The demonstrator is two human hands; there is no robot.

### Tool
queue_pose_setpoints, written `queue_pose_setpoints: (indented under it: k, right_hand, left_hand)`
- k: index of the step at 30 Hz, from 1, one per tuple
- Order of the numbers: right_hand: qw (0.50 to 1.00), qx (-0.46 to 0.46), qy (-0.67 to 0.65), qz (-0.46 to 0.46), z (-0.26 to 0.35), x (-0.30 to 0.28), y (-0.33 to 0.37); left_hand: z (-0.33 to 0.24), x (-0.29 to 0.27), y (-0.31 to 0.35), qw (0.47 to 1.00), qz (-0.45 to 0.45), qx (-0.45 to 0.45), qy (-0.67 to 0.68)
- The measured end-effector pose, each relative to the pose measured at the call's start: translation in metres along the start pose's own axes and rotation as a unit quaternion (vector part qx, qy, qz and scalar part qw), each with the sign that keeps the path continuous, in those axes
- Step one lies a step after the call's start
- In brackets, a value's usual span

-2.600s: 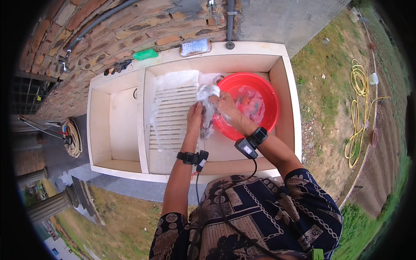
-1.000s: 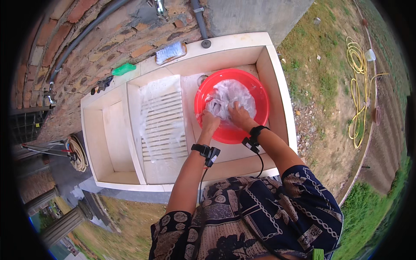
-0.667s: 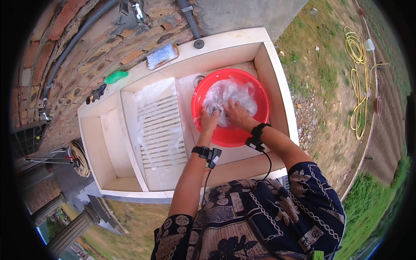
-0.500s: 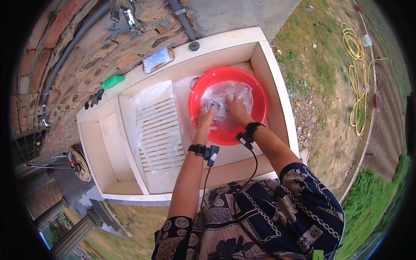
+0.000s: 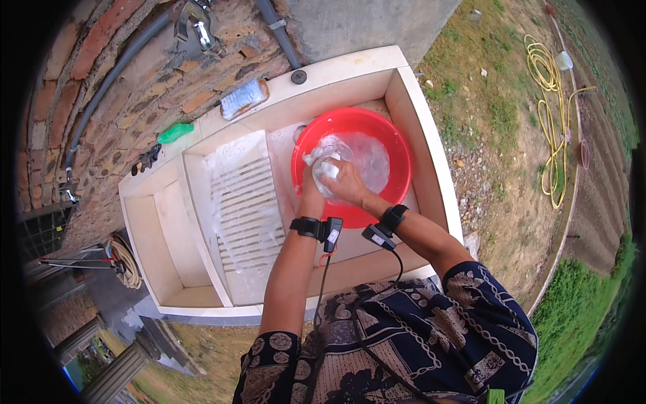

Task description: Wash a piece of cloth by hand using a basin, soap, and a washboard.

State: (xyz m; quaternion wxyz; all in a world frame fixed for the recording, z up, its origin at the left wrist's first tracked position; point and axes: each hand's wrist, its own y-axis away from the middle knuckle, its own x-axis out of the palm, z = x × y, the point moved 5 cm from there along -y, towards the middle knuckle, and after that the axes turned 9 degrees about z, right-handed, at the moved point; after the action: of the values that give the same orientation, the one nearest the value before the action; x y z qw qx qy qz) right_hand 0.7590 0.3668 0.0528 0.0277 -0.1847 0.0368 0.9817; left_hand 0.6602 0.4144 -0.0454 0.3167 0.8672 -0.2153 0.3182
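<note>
A red basin (image 5: 400, 165) of cloudy, sudsy water stands in the right compartment of a pale washing sink (image 5: 431, 135). At the basin's left side, my two hands come together around a bunched wet white cloth (image 5: 328, 168). My right hand (image 5: 348, 184) wraps over the cloth with its fingers curled. My left hand (image 5: 312, 186) grips it from the left, its fingers partly hidden behind the cloth and the other hand. Part of the bundle bulges out beyond the hands, over the water. Black straps with small devices and cables circle both wrists.
Left of the basin is a ribbed, foam-streaked washboard (image 5: 243, 202); beyond it lies a smaller compartment (image 5: 178, 236). Along the back ledge sit a scrub brush (image 5: 244, 99), a green object (image 5: 175, 132) and a black stopper (image 5: 299, 77). A metal tap (image 5: 203, 34) juts from the brick wall.
My hands have moved from the water in the middle of the basin to its left side and closed together. The cloth, spread in the water before, is now bunched between them.
</note>
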Motion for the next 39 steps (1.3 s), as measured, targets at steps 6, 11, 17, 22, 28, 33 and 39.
queue_pose_setpoints:
  k: [6, 11, 17, 22, 28, 33, 39]
  right_hand:
    - [0.987, 0.069, 0.13, -0.066, -0.004, 0.007, -0.014]
    - [0.954, 0.207, 0.216, -0.008, -0.063, -0.01, -0.026]
    - [0.904, 0.179, 0.387, -0.016, -0.09, -0.008, 0.001]
    - [0.826, 0.024, 0.514, 0.23, -0.085, 0.032, 0.023]
    - [0.898, 0.175, 0.398, 0.071, -0.134, 0.005, -0.009]
    - [0.991, -0.066, 0.036, 0.108, 0.008, 0.067, -0.005]
    - [0.999, -0.045, -0.014, 0.006, 0.041, 0.005, 0.015]
  left_hand:
    - [-0.012, -0.008, 0.007, 0.991, -0.129, 0.04, -0.003]
    - [-0.016, 0.025, 0.041, 0.963, -0.223, -0.04, -0.145]
    - [-0.008, -0.018, 0.059, 0.952, -0.172, -0.065, -0.243]
    - [-0.007, -0.026, 0.052, 0.877, -0.169, -0.115, -0.434]
    - [-0.027, 0.025, 0.046, 0.896, -0.18, -0.117, -0.388]
    - [-0.034, -0.047, 0.052, 0.995, -0.02, -0.084, 0.048]
    - [-0.044, 0.042, 0.047, 0.901, 0.054, 0.19, -0.387]
